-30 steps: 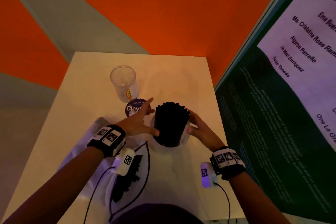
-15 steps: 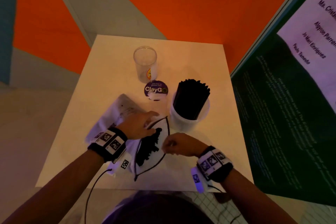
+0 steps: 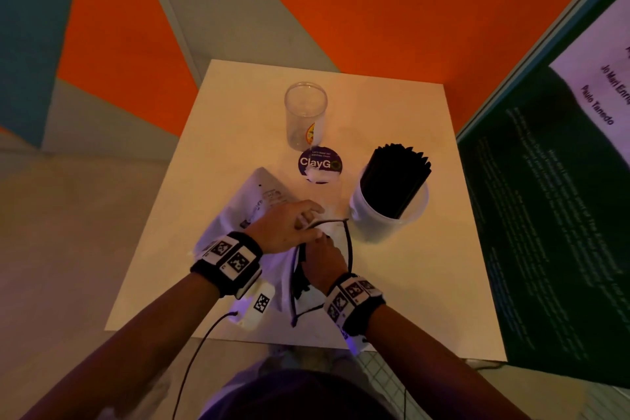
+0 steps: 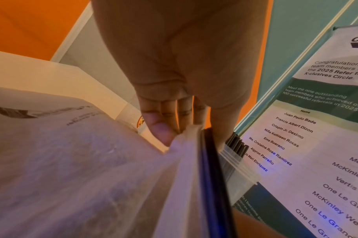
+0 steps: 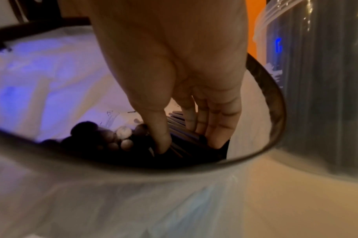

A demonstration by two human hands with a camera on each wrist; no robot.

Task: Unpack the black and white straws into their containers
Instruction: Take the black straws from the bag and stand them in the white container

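Note:
A white bag (image 3: 252, 211) with a black rim (image 3: 349, 249) lies on the table's near side. My left hand (image 3: 308, 222) pinches the rim (image 4: 208, 145) and holds the bag's mouth up; its fingers (image 4: 159, 128) curl on the white plastic (image 4: 72, 169). My right hand (image 3: 322, 254) is inside the bag. There its thumb (image 5: 162, 138) and fingers (image 5: 210, 127) close around a bunch of black and white straws (image 5: 180, 127). More straw ends (image 5: 113, 138) lie at the left. A white container (image 3: 371, 218) packed with black straws (image 3: 395, 181) stands to the right. An empty clear cup (image 3: 305, 112) stands further back.
A round purple ClayGo sticker (image 3: 320, 164) lies between cup and bag. A green-and-white poster panel (image 3: 545, 215) stands along the table's right edge (image 3: 477, 266). Orange and grey wall lies behind. Cables hang from both wristbands near the front edge.
Both hands left the black-straw container and came back to the bag. My left hand took hold of the rim and lifted it. The right hand moved into the bag's mouth.

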